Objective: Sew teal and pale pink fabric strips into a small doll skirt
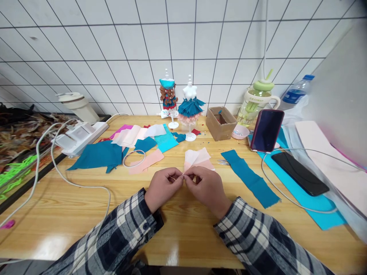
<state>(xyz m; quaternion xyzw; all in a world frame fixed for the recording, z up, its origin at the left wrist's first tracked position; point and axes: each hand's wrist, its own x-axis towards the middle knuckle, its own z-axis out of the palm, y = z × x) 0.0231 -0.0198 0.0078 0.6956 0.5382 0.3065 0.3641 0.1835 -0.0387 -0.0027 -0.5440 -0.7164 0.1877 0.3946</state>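
My plaid sleeves lie nearest, behind my fingers. My right hand and left hand meet at the fingertips. A teal strip lies to their right; pale pink pieces just beyond them. Both pinches clamp a tiny pinkish scrap, mostly hidden between them.

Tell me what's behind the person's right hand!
Just beyond the right hand, pale pink pieces lie on the wooden table. The hand covers their near edges, so I can't see where they end or whether anything else is there.
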